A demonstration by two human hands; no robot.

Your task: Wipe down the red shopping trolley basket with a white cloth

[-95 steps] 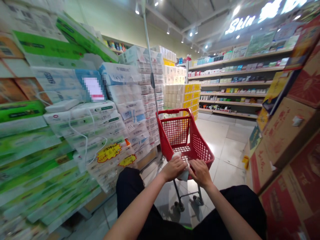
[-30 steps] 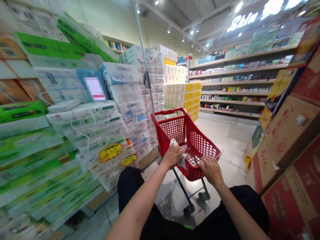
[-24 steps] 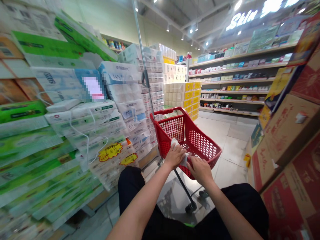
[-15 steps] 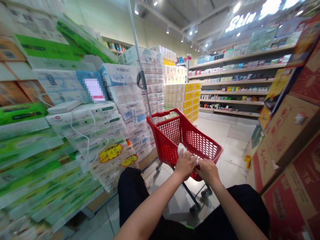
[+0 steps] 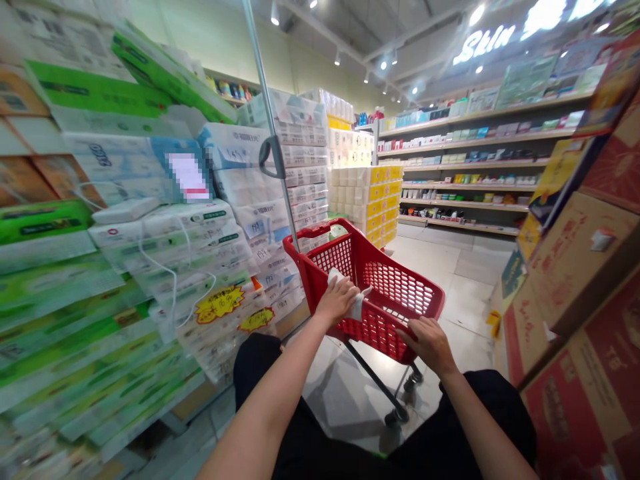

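Overhead, lit "Skin" sign (image 5: 487,43), left hand (image 5: 337,300) holding cloth (image 5: 357,305) on red cart (image 5: 400,288)

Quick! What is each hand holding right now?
Left hand: closed on a white crumpled cloth, pressing it onto the rim of the red plastic mesh cart.
Right hand: closed on that cart's near rim.

Basket (image 5: 400,287) red plastic mesh, glossy; rag (image 5: 357,304) wht cloth, matt; pole (image 5: 258,67) smooth metal
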